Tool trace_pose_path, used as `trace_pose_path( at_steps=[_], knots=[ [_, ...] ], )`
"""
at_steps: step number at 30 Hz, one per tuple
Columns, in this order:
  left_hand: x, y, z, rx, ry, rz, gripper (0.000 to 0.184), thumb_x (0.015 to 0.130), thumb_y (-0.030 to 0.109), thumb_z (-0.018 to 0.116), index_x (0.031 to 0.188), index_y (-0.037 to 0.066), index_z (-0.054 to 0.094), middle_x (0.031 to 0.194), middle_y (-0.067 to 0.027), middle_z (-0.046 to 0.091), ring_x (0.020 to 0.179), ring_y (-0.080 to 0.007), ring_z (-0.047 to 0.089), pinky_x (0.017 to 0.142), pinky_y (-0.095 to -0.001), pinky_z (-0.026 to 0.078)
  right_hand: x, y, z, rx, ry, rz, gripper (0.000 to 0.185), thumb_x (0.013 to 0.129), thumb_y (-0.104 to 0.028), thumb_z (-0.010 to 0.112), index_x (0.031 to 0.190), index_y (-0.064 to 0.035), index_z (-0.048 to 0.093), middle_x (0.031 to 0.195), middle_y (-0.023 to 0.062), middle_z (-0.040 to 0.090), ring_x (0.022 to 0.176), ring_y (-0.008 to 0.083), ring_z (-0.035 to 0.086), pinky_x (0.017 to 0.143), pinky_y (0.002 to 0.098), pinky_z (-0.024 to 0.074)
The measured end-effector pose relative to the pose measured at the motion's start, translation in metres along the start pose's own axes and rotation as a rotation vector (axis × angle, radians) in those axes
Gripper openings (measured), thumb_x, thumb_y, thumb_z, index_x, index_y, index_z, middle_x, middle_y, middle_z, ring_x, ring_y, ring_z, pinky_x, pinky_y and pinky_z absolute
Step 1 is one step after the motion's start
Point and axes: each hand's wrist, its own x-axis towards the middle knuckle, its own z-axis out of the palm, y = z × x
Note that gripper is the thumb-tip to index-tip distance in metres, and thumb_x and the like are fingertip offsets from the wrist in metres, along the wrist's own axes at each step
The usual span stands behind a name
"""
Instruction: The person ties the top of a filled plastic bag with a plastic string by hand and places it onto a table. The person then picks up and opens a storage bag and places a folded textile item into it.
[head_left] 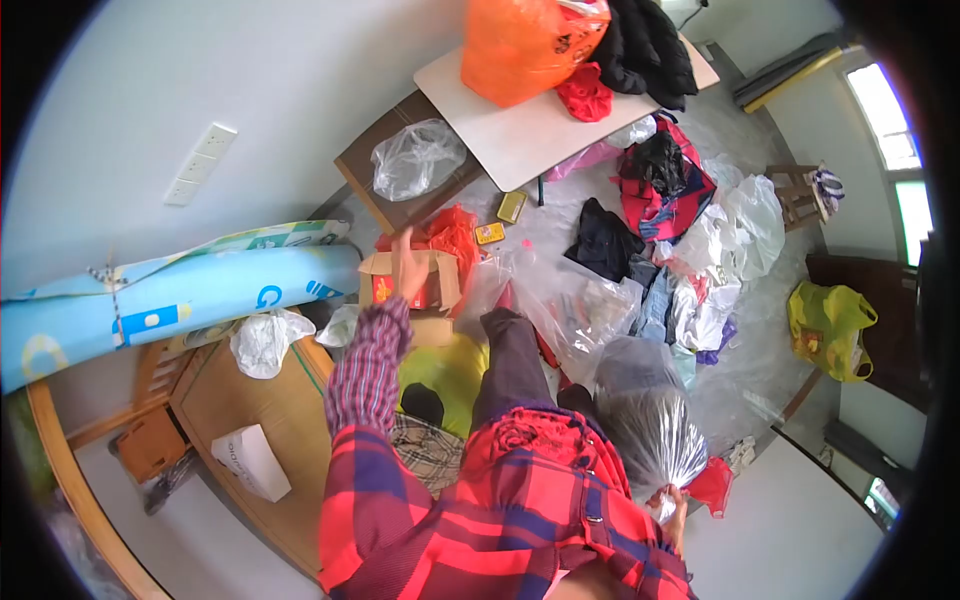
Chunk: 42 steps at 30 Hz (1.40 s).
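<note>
The right hand closes around the gathered neck of a grey plastic bag beside the person's right side; the bunching probably keeps the contents in. The left hand extends over an open cardboard box near the brown bench; whether its fingers hold anything cannot be told. The spread flaps presumably leave the box's mouth accessible. A red bag lies just beside the box.
</note>
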Motion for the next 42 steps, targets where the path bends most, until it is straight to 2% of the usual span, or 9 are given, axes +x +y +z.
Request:
trace_pose_path(
  at_steps=[8,13,17,21,24,35,39,41,42],
  knots=[
    [0.189,-0.035,0.04,0.147,-0.09,-0.073,0.099,0.053,0.011,0.073,0.132,0.015,0.015,0.136,-0.0243,0.003,0.124,-0.039,0.015,0.1,-0.0401,0.022,-0.006,0.051,0.007,0.71,-0.086,0.163,0.031,0.085,-0.035,0.045,0.073,-0.0066,0.046,0.05,-0.0014,0.032,0.043,0.0101,0.03,0.04,0.0234,0.0278],
    [0.217,-0.079,0.072,0.134,-0.29,-0.183,0.09,0.053,0.009,0.071,0.128,0.012,0.023,0.126,-0.0223,0.029,0.114,-0.0351,0.035,0.093,-0.0367,0.033,-0.02,0.066,0.04,0.755,0.075,0.179,0.034,0.086,-0.036,0.042,0.071,-0.0066,0.045,0.048,-0.001,0.03,0.042,0.0101,0.027,0.039,0.0234,0.0252],
    [0.153,-0.1,0.147,0.29,-0.373,-0.2,0.017,0.062,0.008,0.056,0.077,0.004,0.063,0.079,-0.0164,0.061,0.076,-0.0303,0.059,0.07,-0.0377,0.045,-0.018,0.063,0.062,0.842,0.267,0.144,0.034,0.086,-0.036,0.042,0.07,-0.0063,0.046,0.047,-0.0007,0.03,0.041,0.0104,0.026,0.039,0.024,0.0244],
    [0.029,0.008,0.201,-0.224,-0.892,-0.116,0.028,0.062,0.005,0.055,0.089,0.002,0.061,0.088,-0.016,0.06,0.087,-0.0248,0.057,0.078,-0.0337,0.043,-0.004,0.087,0.021,0.84,0.137,0.15,0.032,0.085,-0.035,0.044,0.069,-0.0073,0.045,0.048,-0.0003,0.033,0.041,0.0105,0.027,0.039,0.0242,0.0243],
    [-0.037,0.089,0.229,-0.632,-0.852,0.211,0.081,0.062,0.013,0.064,0.131,0.004,0.023,0.128,-0.0159,0.034,0.119,-0.0257,0.032,0.099,-0.032,0.026,0.01,0.088,0.015,0.783,0.04,0.145,0.026,0.084,-0.031,0.046,0.072,-0.0086,0.046,0.052,0.0003,0.038,0.042,0.0108,0.032,0.039,0.0244,0.0282],
    [-0.159,0.184,0.123,-0.359,-1.279,0.401,0.093,0.057,0.015,0.069,0.133,0.01,0.015,0.128,-0.0273,0.024,0.12,-0.0399,0.023,0.099,-0.0383,0.024,-0.004,0.065,0.061,-0.138,0.221,-0.045,0.022,0.079,-0.029,0.053,0.075,-0.0073,0.051,0.066,0.0021,0.05,0.056,0.0137,0.046,0.052,0.027,0.0372],
    [-0.194,0.157,0.118,-0.566,-1.286,0.028,0.1,0.061,0.024,0.071,0.135,0.015,0.004,0.133,-0.0272,0.014,0.125,-0.0377,0.012,0.099,-0.0435,0.022,-0.015,0.056,0.082,-0.522,0.089,-0.182,0.025,0.081,-0.029,0.047,0.069,-0.0076,0.048,0.062,-0.0027,0.04,0.056,0.0082,0.035,0.052,0.0251,0.0311],
    [-0.203,0.169,0.102,-0.831,-1.065,-1.484,0.1,0.065,0.041,0.069,0.135,0.019,0.001,0.134,-0.0267,0.01,0.125,-0.0385,0.009,0.098,-0.0537,0.017,-0.022,0.043,0.097,-0.614,0.079,-0.165,0.026,0.08,-0.029,0.047,0.068,-0.0056,0.048,0.062,-0.0024,0.04,0.058,0.0084,0.034,0.051,0.0259,0.0304],
    [-0.21,0.15,0.117,-0.866,-1.0,-1.662,0.092,0.069,0.054,0.059,0.135,0.022,0.004,0.134,-0.0269,0.009,0.125,-0.0406,0.006,0.091,-0.064,0.017,-0.024,0.037,0.107,-0.674,0.041,-0.171,0.027,0.08,-0.029,0.047,0.069,-0.004,0.048,0.062,-0.0018,0.042,0.059,0.0088,0.036,0.052,0.0263,0.0308]
  ],
)
